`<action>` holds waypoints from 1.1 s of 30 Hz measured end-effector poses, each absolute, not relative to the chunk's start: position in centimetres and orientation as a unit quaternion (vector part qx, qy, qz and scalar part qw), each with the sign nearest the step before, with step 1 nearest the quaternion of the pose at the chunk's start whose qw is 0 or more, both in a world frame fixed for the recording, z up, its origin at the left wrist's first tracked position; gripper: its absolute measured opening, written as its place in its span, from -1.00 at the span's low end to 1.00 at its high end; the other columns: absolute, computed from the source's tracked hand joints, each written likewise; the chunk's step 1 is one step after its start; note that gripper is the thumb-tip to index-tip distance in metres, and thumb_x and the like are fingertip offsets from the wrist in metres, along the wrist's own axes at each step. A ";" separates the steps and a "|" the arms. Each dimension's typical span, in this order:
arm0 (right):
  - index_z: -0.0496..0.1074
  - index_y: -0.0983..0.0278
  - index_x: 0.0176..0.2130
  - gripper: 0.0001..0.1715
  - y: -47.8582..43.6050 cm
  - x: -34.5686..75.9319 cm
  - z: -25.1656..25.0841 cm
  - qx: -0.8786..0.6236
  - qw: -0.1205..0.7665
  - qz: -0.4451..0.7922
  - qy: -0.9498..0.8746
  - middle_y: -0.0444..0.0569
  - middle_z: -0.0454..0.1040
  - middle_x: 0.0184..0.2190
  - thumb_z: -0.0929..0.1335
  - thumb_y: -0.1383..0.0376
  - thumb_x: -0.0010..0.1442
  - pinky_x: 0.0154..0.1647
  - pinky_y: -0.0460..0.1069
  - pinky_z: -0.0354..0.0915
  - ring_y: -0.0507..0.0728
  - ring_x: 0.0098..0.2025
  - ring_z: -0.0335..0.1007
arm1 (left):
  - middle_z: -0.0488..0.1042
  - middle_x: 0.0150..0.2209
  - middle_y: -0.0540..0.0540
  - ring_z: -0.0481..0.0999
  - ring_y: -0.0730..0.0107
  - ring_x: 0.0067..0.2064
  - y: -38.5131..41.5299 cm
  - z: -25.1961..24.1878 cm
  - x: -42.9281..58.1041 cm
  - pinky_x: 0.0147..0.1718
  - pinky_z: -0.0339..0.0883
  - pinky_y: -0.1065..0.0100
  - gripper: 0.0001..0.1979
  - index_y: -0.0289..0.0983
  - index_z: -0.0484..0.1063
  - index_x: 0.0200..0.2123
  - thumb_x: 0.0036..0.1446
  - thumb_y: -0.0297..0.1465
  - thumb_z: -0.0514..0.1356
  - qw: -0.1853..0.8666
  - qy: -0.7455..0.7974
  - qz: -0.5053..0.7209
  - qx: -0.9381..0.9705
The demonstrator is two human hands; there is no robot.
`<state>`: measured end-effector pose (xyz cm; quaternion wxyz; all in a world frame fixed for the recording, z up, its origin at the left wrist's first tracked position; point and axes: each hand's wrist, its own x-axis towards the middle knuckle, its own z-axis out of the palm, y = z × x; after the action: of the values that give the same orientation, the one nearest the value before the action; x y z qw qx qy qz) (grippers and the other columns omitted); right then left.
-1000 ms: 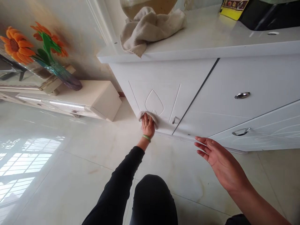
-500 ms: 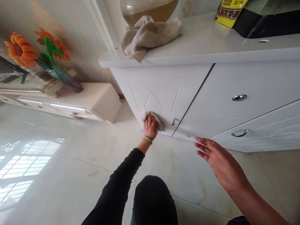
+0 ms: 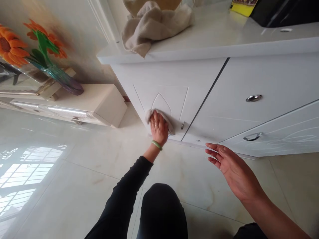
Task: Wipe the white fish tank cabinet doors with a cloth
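shifted up the cabinet door [image 3: 161,89], left hand [image 3: 158,127] presses crumpled pale cloth [image 3: 149,114]; right hand [image 3: 233,167] open.

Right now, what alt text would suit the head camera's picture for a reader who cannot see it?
A person's left hand presses a pale cloth low against a white cabinet door. The right hand hangs open by the cabinet's bottom edge, holding nothing. A crumpled towel lies on the cabinet top, and a vase of orange flowers stands at left.
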<state>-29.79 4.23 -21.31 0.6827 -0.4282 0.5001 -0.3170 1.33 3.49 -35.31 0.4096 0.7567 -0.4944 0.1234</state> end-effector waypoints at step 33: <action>0.58 0.03 0.26 -0.34 -0.5 -14.2 -22.5 -0.466 0.747 -0.423 0.214 -0.07 0.55 0.42 0.53 -0.17 0.31 0.68 0.25 0.23 0.27 0.57 0.35 | 0.05 0.70 -0.33 -0.28 -0.08 0.77 -0.1 -29.1 1.3 0.72 -0.12 -0.25 -0.37 -0.30 0.21 0.64 0.65 -0.20 0.00 0.430 -0.587 0.208 0.653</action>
<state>-14.18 -0.49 -22.46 0.7474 -0.4657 0.2140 -0.4227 1.29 -0.08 -29.10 0.4299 0.6534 -0.5874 0.2081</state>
